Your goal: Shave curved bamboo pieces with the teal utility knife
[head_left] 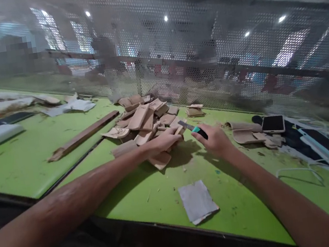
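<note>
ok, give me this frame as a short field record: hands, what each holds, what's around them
surface: green table, perforated metal screen behind it
left hand: left hand rests on the pile of tan wooden pieces, gripping one piece
right hand: right hand closed around a utility knife with teal and black handle, blade toward the left hand's piece
near front edge: grey sheet of sandpaper
right of hands: more tan pieces, smartphone screen up, white cable
left of pile: long wooden strip
debris: wood shavings scattered on the table
</note>
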`<state>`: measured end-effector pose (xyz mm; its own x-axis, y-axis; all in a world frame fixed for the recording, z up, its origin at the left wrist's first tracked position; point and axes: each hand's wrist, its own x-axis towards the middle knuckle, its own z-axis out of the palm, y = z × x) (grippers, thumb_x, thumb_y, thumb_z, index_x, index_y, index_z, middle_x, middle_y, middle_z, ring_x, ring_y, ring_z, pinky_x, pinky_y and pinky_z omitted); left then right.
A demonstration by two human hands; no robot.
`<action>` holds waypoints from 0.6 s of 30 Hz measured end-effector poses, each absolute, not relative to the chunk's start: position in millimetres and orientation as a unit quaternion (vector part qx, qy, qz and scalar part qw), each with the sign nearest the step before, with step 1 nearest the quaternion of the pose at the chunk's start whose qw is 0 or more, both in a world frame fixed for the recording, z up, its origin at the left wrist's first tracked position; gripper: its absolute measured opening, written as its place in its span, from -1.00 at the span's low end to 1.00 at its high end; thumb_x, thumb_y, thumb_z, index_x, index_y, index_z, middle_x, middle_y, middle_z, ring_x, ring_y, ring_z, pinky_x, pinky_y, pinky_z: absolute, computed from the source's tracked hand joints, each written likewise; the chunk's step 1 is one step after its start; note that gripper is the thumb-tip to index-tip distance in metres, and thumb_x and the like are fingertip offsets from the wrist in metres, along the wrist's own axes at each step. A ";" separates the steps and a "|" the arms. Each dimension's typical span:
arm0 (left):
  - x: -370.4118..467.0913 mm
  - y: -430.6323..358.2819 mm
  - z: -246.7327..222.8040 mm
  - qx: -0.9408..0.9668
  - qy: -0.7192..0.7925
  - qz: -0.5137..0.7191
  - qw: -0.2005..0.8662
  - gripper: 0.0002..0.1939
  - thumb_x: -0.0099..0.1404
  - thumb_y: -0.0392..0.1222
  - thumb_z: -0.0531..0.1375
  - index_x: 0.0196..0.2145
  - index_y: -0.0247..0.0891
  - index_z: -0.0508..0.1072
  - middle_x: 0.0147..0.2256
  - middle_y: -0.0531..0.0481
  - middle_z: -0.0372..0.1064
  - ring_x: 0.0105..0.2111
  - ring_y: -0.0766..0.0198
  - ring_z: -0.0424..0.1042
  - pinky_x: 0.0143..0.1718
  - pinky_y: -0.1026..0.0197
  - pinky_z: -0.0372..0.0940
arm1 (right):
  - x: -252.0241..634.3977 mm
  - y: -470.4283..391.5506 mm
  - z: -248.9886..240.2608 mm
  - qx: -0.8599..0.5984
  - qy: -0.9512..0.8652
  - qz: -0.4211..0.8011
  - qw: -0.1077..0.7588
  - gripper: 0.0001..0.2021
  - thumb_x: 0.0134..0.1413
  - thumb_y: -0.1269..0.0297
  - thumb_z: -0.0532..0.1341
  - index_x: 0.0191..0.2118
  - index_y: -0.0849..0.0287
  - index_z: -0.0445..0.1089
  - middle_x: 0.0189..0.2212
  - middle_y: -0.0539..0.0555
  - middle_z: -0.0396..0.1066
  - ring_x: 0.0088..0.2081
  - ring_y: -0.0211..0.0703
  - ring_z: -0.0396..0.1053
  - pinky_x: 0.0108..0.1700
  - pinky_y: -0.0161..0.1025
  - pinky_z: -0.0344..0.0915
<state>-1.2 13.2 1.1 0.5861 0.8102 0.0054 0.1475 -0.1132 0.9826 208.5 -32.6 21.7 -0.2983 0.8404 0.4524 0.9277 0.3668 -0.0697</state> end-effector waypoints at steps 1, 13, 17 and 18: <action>-0.6 14.6 -0.9 0.678 0.345 0.291 0.580 -0.82 0.13 -0.27 0.15 -0.29 -0.21 0.21 -0.53 0.16 0.10 -0.61 0.44 0.10 -0.60 0.33 0.02 | 207.7 -33.2 18.7 -0.551 -0.802 -0.118 0.199 -0.40 0.33 -0.21 -0.16 -0.22 0.19 0.40 -0.39 0.18 0.47 -0.38 -0.04 0.35 -0.38 -0.22 -0.03; 4.2 7.7 0.5 0.676 0.371 0.309 0.556 -0.84 0.13 -0.33 0.10 -0.36 -0.19 0.14 -0.59 0.19 0.01 -0.65 0.44 0.01 -0.63 0.34 -0.09 | 196.0 -37.0 16.1 -0.579 -0.785 -0.188 0.111 -0.29 0.36 -0.21 -0.30 -0.17 0.21 0.43 -0.33 0.23 0.54 -0.34 0.01 0.43 -0.39 -0.18 -0.10; 5.2 5.7 2.2 0.662 0.381 0.306 0.568 -0.87 0.14 -0.31 0.09 -0.39 -0.19 0.14 -0.59 0.16 0.05 -0.64 0.42 0.06 -0.62 0.35 -0.03 | 194.1 -36.1 17.2 -0.588 -0.775 -0.207 0.102 -0.30 0.37 -0.20 -0.28 -0.15 0.22 0.43 -0.31 0.25 0.54 -0.33 0.01 0.43 -0.40 -0.18 -0.11; 5.9 6.0 1.7 0.662 0.388 0.307 0.563 -0.88 0.14 -0.30 0.09 -0.41 -0.19 0.14 -0.59 0.15 0.06 -0.64 0.42 0.06 -0.62 0.35 -0.03 | 193.5 -35.6 17.7 -0.587 -0.776 -0.207 0.099 -0.31 0.37 -0.20 -0.27 -0.14 0.22 0.43 -0.30 0.25 0.54 -0.32 0.01 0.44 -0.40 -0.18 -0.10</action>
<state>5.9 6.0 1.7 0.5101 0.8596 -0.0290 0.1678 -0.0664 0.9836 193.5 -35.6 17.7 -0.2902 0.8710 0.3964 0.9528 0.2244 0.2046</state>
